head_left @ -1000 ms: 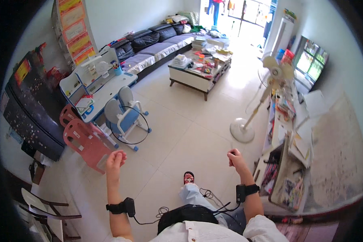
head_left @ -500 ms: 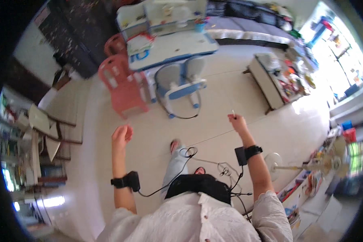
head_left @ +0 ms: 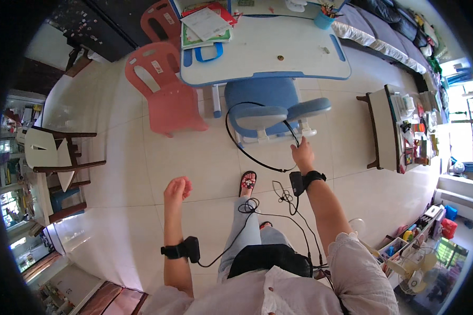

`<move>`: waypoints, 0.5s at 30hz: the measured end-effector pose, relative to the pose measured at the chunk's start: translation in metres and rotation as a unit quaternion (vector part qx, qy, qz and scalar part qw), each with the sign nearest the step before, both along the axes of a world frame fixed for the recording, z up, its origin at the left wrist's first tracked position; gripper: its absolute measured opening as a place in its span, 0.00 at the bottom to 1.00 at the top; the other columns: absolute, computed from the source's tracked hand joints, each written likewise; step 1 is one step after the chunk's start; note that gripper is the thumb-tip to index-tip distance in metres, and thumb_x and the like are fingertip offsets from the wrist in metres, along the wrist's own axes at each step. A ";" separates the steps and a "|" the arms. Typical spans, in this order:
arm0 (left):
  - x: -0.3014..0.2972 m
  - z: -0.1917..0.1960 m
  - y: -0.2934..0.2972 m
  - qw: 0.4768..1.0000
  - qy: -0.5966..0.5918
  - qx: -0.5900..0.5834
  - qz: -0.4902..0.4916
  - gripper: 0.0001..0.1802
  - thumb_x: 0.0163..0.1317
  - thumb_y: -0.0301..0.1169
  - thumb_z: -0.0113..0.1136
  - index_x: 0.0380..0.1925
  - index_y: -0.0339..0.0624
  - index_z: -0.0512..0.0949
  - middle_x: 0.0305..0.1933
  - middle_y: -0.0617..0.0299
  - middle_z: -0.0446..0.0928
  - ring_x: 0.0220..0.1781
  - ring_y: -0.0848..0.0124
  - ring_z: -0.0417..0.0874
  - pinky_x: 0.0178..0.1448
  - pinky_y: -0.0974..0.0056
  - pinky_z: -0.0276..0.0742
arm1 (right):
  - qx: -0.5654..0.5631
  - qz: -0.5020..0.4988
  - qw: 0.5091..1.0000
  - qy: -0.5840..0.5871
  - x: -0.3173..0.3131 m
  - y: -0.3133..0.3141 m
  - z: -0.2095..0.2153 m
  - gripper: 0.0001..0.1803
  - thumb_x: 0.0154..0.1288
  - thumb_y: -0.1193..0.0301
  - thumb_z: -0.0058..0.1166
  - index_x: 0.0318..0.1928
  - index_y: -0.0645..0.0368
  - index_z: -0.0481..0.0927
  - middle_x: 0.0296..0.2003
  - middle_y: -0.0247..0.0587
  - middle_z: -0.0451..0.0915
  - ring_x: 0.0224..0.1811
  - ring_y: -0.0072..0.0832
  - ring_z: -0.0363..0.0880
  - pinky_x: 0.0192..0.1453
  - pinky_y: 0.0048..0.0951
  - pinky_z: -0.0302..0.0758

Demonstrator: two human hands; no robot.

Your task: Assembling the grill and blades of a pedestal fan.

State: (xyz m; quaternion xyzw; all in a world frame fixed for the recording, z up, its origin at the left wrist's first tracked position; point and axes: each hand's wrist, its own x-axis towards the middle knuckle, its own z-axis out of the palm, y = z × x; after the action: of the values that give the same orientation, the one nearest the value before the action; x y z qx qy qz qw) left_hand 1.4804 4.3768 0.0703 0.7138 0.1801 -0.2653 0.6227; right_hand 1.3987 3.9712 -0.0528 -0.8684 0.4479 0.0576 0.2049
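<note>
My left hand [head_left: 177,188] is held over the tiled floor to the left of my legs. Its fingers are loosely curled, and nothing shows in them. Farther forward, my right hand [head_left: 303,153] reaches toward the blue desk chair [head_left: 270,94], with its fingertips close to the chair's white frame. Its fingers are drawn together, and whatever they may hold is too small to make out. A black cord or hoop [head_left: 237,144] curves round the chair and passes by this hand; whether they touch, I cannot tell.
Beyond the chair stands a white desk [head_left: 299,47] with papers and a blue pencil cup [head_left: 325,20]. Pink plastic chairs [head_left: 171,107] stand left of it. A cluttered low table [head_left: 386,126] is at the right. Loose cables [head_left: 252,206] hang by my legs from the wrist devices.
I have moved forward, so the desk and chairs are nearer. My right hand has come up to the blue chair. The small white thing seen at its fingers earlier no longer shows.
</note>
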 end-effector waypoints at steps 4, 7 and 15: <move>0.015 -0.005 -0.007 0.999 0.002 0.035 -0.016 0.13 0.64 0.40 0.54 0.40 0.43 0.77 0.34 0.65 0.79 0.34 0.78 0.78 0.39 0.73 0.73 | 0.104 -0.044 0.991 -0.075 0.010 -0.017 -0.014 0.18 0.59 0.68 0.52 0.48 0.61 0.68 0.36 0.53 0.78 0.41 0.50 0.77 0.43 0.44 0.72; 0.028 -0.008 -0.013 0.999 0.025 0.021 0.024 0.14 0.64 0.40 0.53 0.40 0.42 0.77 0.34 0.65 0.79 0.34 0.78 0.78 0.38 0.74 0.73 | 0.057 0.067 0.982 -0.166 0.015 -0.010 0.002 0.13 0.61 0.70 0.50 0.44 0.63 0.69 0.34 0.54 0.77 0.38 0.50 0.77 0.39 0.43 0.71; 0.048 0.005 -0.076 1.000 -0.006 -0.020 -0.006 0.13 0.63 0.37 0.55 0.42 0.40 0.75 0.36 0.64 0.77 0.36 0.77 0.77 0.38 0.74 0.71 | 0.088 0.277 0.926 -0.242 0.014 0.011 0.137 0.12 0.60 0.71 0.48 0.45 0.59 0.70 0.34 0.48 0.75 0.31 0.49 0.76 0.33 0.44 0.74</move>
State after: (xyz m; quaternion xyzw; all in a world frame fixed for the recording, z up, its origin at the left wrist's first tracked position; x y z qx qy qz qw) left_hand 1.5282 4.3005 0.0748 0.7037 0.1668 -0.2677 0.6366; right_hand 1.4129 3.9821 0.0842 -0.9239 0.1194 -0.0605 0.3584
